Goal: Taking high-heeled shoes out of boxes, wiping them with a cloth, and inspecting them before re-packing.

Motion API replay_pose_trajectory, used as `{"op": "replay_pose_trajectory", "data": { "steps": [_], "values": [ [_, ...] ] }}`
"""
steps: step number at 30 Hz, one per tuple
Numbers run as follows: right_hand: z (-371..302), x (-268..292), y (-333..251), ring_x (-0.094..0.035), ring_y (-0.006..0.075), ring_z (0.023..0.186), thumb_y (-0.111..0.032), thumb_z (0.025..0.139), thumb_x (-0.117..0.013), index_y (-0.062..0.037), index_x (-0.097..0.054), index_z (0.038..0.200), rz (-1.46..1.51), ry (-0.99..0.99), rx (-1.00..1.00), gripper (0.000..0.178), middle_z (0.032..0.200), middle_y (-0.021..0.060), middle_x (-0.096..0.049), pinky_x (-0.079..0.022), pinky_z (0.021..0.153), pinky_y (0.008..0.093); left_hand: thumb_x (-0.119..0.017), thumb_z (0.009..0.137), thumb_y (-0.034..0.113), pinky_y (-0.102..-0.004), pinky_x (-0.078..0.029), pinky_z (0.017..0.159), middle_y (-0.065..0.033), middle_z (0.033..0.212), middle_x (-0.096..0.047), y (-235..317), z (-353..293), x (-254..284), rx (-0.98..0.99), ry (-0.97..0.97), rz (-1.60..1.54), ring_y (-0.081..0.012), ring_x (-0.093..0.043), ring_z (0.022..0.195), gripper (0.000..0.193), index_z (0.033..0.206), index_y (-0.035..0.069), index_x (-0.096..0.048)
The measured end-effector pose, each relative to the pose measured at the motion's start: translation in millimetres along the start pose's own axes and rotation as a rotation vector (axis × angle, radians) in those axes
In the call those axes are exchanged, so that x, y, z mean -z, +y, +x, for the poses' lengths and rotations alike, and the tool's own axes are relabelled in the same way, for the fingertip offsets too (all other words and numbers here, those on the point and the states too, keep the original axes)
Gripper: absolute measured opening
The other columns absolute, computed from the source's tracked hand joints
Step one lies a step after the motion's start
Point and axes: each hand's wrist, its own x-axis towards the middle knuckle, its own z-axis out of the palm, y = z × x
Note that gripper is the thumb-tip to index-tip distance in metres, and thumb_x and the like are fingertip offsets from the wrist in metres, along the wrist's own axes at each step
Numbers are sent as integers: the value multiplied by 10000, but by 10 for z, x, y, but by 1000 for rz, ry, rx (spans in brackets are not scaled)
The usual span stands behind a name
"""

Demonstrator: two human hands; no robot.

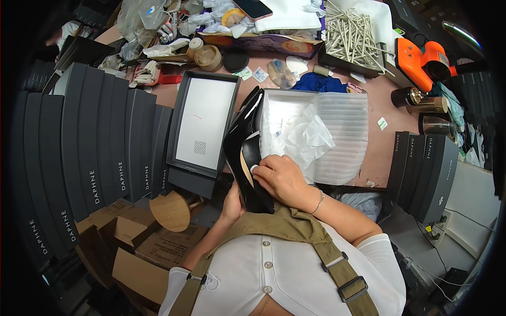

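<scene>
A glossy black shoe with a pointed toe and a tan insole is held close to my body, toe toward the table. My left hand is closed around its near, outer side, the fingers partly hidden under it. Bent over the shoe's opening, my right hand pinches a small white piece against the inner edge; what it is made of I cannot tell. Just beyond lies an opened box lined with white wrapping, with crumpled white tissue paper on it. An upright lid-like grey box with a white inside stands to the left.
Tall rows of dark grey shoeboxes stand at the left, several more at the right. Behind are a tray of pale sticks, an orange device, a blue cloth and a phone. A wooden stool and cartons sit below.
</scene>
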Motion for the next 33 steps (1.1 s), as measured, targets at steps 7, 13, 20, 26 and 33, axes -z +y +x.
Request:
{"op": "replay_pose_trajectory", "data": {
  "steps": [7, 13, 20, 26, 33],
  "values": [
    [-188, 30, -157, -552, 206, 836, -112, 739, -647, -61, -649, 924, -201, -199, 46, 192, 879, 52, -579, -413, 684, 342, -287, 1020, 352, -290, -514, 846, -59, 1104, -621, -71, -23, 27, 8, -5, -36, -155, -614, 990, 430, 1206, 54, -536],
    [-101, -93, -38, -558, 267, 747, -84, 752, -625, -42, -635, 890, -82, -38, 48, 144, 791, 77, -554, -437, 668, 372, -272, 1029, 334, -273, -514, 832, -46, 1072, -622, -52, -41, -73, 40, 37, -83, -128, -611, 952, 420, 1190, 52, -538],
    [-99, 13, -157, -552, 239, 720, -109, 747, -573, -61, -613, 817, -199, -170, 77, 94, 732, 64, -500, -417, 623, 360, -271, 1030, 342, -264, -512, 836, -39, 1060, -617, -58, -55, -61, 45, -36, -102, -112, -604, 946, 426, 1184, 45, -536],
    [-95, -20, -162, -557, 237, 696, -108, 755, -568, -65, -583, 796, -254, -163, 68, 61, 728, 64, -508, -418, 606, 353, -274, 1030, 340, -259, -509, 838, -39, 1083, -614, -50, -58, -72, 57, -62, -167, -117, -603, 957, 429, 1209, 41, -525],
    [165, 47, 172, -572, 272, 691, -52, 747, -655, -55, -619, 840, -108, 123, -22, 100, 774, 88, -557, -463, 615, 361, -263, 1033, 327, -286, -497, 884, -62, 1133, -606, -41, -66, -161, 15, 12, -38, -141, -596, 1010, 438, 1250, 31, -502]
  ]
}}
